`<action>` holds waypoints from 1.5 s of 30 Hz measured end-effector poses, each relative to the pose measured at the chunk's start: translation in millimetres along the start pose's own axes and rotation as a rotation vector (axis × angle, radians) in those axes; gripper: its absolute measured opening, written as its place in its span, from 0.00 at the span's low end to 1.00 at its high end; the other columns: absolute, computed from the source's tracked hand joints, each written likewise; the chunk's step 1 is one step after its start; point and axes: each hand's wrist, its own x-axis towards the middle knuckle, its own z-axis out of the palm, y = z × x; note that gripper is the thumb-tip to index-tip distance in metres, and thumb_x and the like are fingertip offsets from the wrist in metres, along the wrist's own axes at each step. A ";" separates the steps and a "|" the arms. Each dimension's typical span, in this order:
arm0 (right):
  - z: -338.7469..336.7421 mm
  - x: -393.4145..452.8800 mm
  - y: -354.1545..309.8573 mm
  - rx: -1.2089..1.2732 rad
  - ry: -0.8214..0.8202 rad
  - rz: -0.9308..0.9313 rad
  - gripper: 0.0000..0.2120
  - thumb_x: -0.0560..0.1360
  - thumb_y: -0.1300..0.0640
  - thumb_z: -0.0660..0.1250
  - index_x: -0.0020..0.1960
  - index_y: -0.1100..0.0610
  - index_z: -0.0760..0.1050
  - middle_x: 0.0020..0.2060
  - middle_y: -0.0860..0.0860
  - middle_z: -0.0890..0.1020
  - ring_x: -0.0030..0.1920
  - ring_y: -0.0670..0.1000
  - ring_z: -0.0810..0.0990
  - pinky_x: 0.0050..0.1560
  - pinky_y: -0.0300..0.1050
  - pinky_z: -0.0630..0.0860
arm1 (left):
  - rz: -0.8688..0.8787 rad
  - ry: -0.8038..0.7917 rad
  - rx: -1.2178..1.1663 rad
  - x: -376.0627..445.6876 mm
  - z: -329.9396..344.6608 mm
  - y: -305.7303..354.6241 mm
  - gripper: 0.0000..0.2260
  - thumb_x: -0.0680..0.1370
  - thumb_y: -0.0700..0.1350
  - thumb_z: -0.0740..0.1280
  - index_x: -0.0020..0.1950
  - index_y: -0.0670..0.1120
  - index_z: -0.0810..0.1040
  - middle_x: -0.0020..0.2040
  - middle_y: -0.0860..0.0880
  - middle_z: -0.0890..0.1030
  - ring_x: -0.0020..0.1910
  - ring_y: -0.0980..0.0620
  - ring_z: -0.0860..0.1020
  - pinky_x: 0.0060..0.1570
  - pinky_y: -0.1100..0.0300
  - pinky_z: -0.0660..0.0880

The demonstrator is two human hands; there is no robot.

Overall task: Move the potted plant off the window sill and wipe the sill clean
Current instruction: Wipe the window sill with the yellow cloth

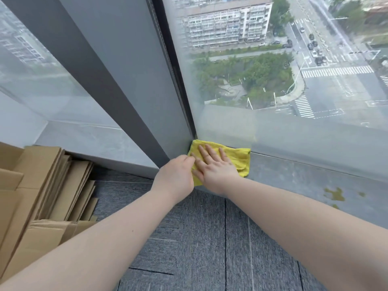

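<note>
We press our right hand (pixel 214 166) flat, fingers spread, on a folded yellow microfibre cloth (pixel 235 158) lying on the grey stone window sill (pixel 304 179), tucked into the corner by the dark window frame post (pixel 117 97). Our left hand (pixel 176 177) is curled at the cloth's left edge; we cannot tell whether it pinches it. Yellowish-green stains (pixel 334 194) mark the sill well to the right. Flattened brown cardboard boxes (pixel 48 185) lean at the left on the grey carpet.

We're looking at the grey stone sill (pixel 304 177), and a yellow cloth (pixel 237 158) lies flat on it, tucked into the corner by the window frame. Further right, greenish-brown stains (pixel 336 194) mark the sill's surface. Below, flattened cardboard boxes (pixel 42 185) lie stacked on grey carpet tiles (pixel 210 238).
</note>
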 end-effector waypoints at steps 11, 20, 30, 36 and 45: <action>-6.4 -55.7 58.0 -0.022 -0.065 0.082 0.29 0.80 0.37 0.43 0.78 0.42 0.41 0.78 0.46 0.41 0.78 0.47 0.38 0.76 0.53 0.37 | -0.067 -0.037 -0.100 22.6 11.1 36.6 0.11 0.80 0.42 0.55 0.59 0.42 0.72 0.61 0.45 0.75 0.59 0.42 0.74 0.52 0.49 0.71; -15.0 -154.1 131.1 -0.063 -0.156 0.336 0.30 0.78 0.34 0.40 0.77 0.40 0.37 0.78 0.45 0.39 0.77 0.46 0.36 0.77 0.51 0.38 | 0.129 -0.139 -0.085 19.1 51.5 122.4 0.12 0.81 0.44 0.53 0.61 0.43 0.70 0.63 0.45 0.72 0.63 0.43 0.71 0.55 0.49 0.70; -6.1 -109.8 93.9 -0.015 -0.098 0.274 0.29 0.80 0.37 0.42 0.77 0.43 0.38 0.78 0.48 0.39 0.77 0.51 0.35 0.76 0.57 0.37 | 0.075 -0.124 -0.030 6.4 40.9 79.7 0.14 0.82 0.47 0.51 0.63 0.46 0.70 0.59 0.49 0.74 0.59 0.45 0.73 0.52 0.51 0.71; -14.0 -119.5 105.9 -0.063 -0.144 0.216 0.29 0.80 0.37 0.42 0.78 0.43 0.38 0.78 0.47 0.38 0.77 0.49 0.36 0.77 0.55 0.38 | 0.129 -0.239 -0.009 20.8 39.5 95.3 0.19 0.83 0.47 0.51 0.74 0.45 0.62 0.76 0.47 0.61 0.75 0.48 0.60 0.69 0.51 0.63; -13.1 -251.6 196.0 -0.028 -0.217 0.522 0.30 0.80 0.36 0.42 0.77 0.42 0.35 0.77 0.46 0.37 0.77 0.48 0.36 0.77 0.51 0.40 | 0.385 -0.355 0.149 30.3 70.1 182.6 0.35 0.79 0.65 0.51 0.79 0.48 0.45 0.80 0.52 0.46 0.78 0.53 0.46 0.75 0.52 0.51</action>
